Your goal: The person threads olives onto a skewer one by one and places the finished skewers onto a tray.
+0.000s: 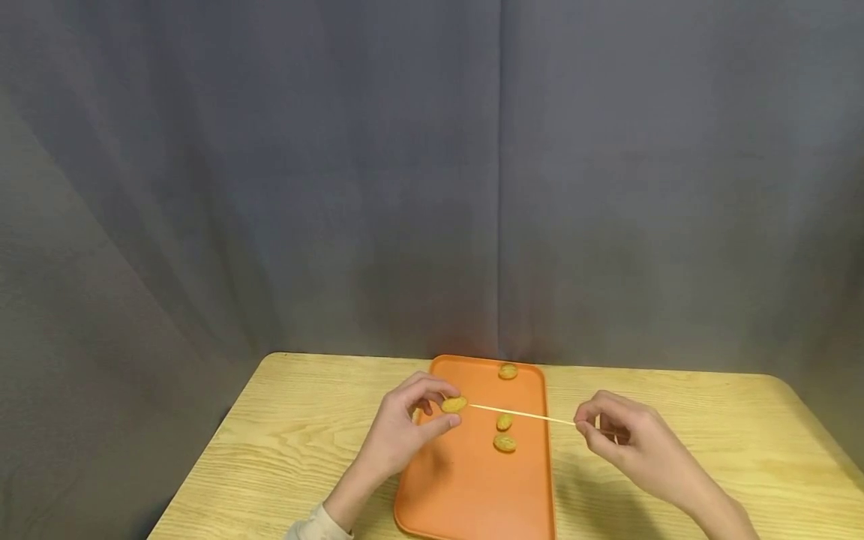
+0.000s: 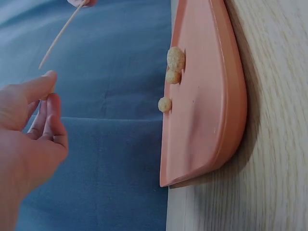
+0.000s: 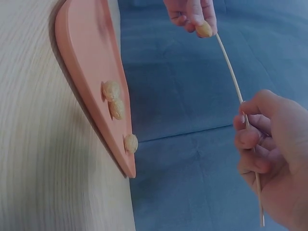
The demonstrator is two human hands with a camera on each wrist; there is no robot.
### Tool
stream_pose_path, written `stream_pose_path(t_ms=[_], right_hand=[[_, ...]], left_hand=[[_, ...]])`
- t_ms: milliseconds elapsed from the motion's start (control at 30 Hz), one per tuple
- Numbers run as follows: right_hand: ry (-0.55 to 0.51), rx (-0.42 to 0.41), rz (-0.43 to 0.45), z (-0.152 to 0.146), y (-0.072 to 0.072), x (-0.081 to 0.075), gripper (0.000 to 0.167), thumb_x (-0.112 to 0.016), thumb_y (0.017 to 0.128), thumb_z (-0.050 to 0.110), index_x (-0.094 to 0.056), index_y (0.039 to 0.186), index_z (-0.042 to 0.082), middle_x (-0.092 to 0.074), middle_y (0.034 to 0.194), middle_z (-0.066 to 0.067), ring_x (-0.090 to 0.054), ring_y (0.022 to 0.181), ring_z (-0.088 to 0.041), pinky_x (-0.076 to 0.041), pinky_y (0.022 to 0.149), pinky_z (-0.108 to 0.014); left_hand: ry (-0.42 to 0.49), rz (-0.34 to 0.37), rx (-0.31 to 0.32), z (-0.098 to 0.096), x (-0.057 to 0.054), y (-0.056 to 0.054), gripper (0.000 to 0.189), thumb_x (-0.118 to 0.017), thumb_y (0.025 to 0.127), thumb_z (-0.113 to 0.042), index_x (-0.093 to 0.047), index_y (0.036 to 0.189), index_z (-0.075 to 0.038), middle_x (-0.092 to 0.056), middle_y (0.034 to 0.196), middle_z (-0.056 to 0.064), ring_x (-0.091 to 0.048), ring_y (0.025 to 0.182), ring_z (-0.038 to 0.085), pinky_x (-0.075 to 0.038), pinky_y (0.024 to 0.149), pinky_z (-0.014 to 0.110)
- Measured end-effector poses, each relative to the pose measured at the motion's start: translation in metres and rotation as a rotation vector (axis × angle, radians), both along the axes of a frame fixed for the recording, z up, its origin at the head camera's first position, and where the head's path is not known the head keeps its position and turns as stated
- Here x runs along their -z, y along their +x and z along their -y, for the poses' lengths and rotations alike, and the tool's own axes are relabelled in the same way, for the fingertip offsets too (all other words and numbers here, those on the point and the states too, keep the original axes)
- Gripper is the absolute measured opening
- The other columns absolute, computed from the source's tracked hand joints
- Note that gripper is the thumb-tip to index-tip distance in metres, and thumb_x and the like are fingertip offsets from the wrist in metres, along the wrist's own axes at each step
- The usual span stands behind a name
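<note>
My left hand [image 1: 400, 429] pinches a small oval golden-brown ball [image 1: 454, 405] with a wrinkled surface between thumb and fingers, above the tray. From the other side, my right hand [image 1: 634, 446] grips a thin wooden skewer [image 1: 523, 413], its back end running out behind the fingers in the right wrist view. The skewer's tip points at the ball and lies right by its near end. Below, on the orange tray [image 1: 472, 495], sit more such balls: two close together, one [image 1: 504, 444] and a smaller-looking one [image 1: 504, 422], and a third [image 1: 508, 371] near the far edge.
The tray, with a raised rim, lies lengthwise on a light wood-grain table [image 1: 297, 435]. Behind the table hangs a grey-blue curtain [image 1: 405, 187] that also runs along the left side.
</note>
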State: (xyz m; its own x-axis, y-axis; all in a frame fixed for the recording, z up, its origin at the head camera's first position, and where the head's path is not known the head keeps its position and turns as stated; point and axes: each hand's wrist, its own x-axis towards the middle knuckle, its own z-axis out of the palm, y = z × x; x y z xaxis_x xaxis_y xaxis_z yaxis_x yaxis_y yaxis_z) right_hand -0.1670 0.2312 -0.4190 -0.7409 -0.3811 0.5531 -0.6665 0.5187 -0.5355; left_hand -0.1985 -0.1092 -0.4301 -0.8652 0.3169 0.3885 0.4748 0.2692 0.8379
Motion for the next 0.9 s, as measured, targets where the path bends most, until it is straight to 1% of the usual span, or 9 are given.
stream_pose_path(t_ms=[100, 200, 300, 367, 500, 600, 700, 800, 900], right_hand=[[0.008, 0.004, -0.009, 0.001, 0.002, -0.001, 0.034, -0.072, 0.089, 0.000, -0.063, 0.094, 0.032, -0.054, 0.079, 0.017, -0.041, 0.058, 0.004, -0.036, 0.050, -0.013], [0.014, 0.016, -0.007, 0.003, 0.004, -0.003, 0.033, -0.072, 0.090, 0.001, -0.063, 0.094, 0.033, -0.054, 0.080, 0.019, -0.041, 0.059, 0.004, -0.037, 0.050, -0.012], [0.018, 0.033, -0.011, 0.005, 0.005, -0.004, 0.034, -0.071, 0.090, 0.002, -0.062, 0.094, 0.035, -0.055, 0.081, 0.020, -0.043, 0.060, 0.004, -0.038, 0.052, -0.011], [0.013, 0.037, -0.020, 0.007, 0.006, -0.005, 0.034, -0.072, 0.090, 0.002, -0.062, 0.093, 0.034, -0.056, 0.082, 0.020, -0.044, 0.061, 0.004, -0.038, 0.052, -0.011], [0.029, 0.051, -0.042, 0.009, 0.010, -0.007, 0.037, -0.073, 0.088, 0.001, -0.062, 0.093, 0.036, -0.057, 0.082, 0.020, -0.042, 0.060, 0.006, -0.038, 0.053, -0.009], [0.048, 0.059, -0.071, 0.009, 0.012, -0.009, 0.040, -0.074, 0.087, -0.001, -0.061, 0.092, 0.036, -0.056, 0.082, 0.021, -0.040, 0.060, 0.006, -0.037, 0.053, -0.008], [0.071, 0.067, -0.102, 0.008, 0.013, -0.013, 0.042, -0.074, 0.085, -0.004, -0.061, 0.091, 0.036, -0.055, 0.081, 0.021, -0.039, 0.060, 0.007, -0.035, 0.052, -0.007], [0.092, 0.070, -0.103, 0.007, 0.014, -0.014, 0.044, -0.074, 0.085, -0.004, -0.060, 0.091, 0.037, -0.054, 0.080, 0.022, -0.039, 0.059, 0.008, -0.035, 0.053, -0.006], [0.099, 0.059, -0.092, 0.006, 0.014, -0.013, 0.043, -0.074, 0.085, -0.003, -0.060, 0.092, 0.037, -0.054, 0.081, 0.023, -0.039, 0.060, 0.008, -0.036, 0.053, -0.005]], left_hand=[[0.034, 0.016, 0.026, 0.000, -0.003, 0.002, 0.027, -0.076, 0.089, -0.030, -0.070, 0.114, -0.028, -0.065, 0.114, -0.007, -0.057, 0.099, 0.015, -0.053, 0.083, 0.030], [0.042, 0.020, 0.035, 0.001, -0.006, 0.004, 0.026, -0.074, 0.092, -0.027, -0.069, 0.117, -0.031, -0.064, 0.117, -0.008, -0.056, 0.102, 0.016, -0.053, 0.085, 0.032], [0.057, 0.007, 0.050, 0.001, -0.006, 0.005, 0.027, -0.071, 0.094, -0.023, -0.069, 0.119, -0.029, -0.064, 0.119, -0.006, -0.056, 0.101, 0.019, -0.054, 0.086, 0.030], [0.074, -0.007, 0.063, 0.001, -0.006, 0.006, 0.027, -0.071, 0.094, -0.020, -0.069, 0.121, -0.026, -0.064, 0.119, -0.003, -0.056, 0.099, 0.020, -0.054, 0.085, 0.027], [0.122, -0.015, 0.096, 0.002, -0.006, 0.007, 0.028, -0.071, 0.094, -0.016, -0.070, 0.121, -0.019, -0.064, 0.119, 0.002, -0.058, 0.100, 0.019, -0.056, 0.086, 0.027], [0.161, -0.029, 0.136, 0.001, -0.006, 0.006, 0.028, -0.072, 0.092, -0.010, -0.071, 0.120, -0.010, -0.064, 0.117, 0.007, -0.060, 0.101, 0.016, -0.057, 0.086, 0.027], [0.187, -0.049, 0.182, 0.001, -0.006, 0.006, 0.028, -0.072, 0.090, -0.006, -0.071, 0.118, -0.004, -0.063, 0.115, 0.011, -0.061, 0.101, 0.016, -0.057, 0.085, 0.028], [0.195, -0.060, 0.211, 0.000, -0.006, 0.005, 0.027, -0.073, 0.090, -0.005, -0.071, 0.116, -0.003, -0.063, 0.113, 0.012, -0.061, 0.102, 0.016, -0.057, 0.085, 0.028], [0.197, -0.064, 0.216, 0.000, -0.005, 0.005, 0.026, -0.074, 0.089, -0.006, -0.073, 0.115, -0.004, -0.063, 0.111, 0.012, -0.062, 0.101, 0.016, -0.058, 0.086, 0.028]])
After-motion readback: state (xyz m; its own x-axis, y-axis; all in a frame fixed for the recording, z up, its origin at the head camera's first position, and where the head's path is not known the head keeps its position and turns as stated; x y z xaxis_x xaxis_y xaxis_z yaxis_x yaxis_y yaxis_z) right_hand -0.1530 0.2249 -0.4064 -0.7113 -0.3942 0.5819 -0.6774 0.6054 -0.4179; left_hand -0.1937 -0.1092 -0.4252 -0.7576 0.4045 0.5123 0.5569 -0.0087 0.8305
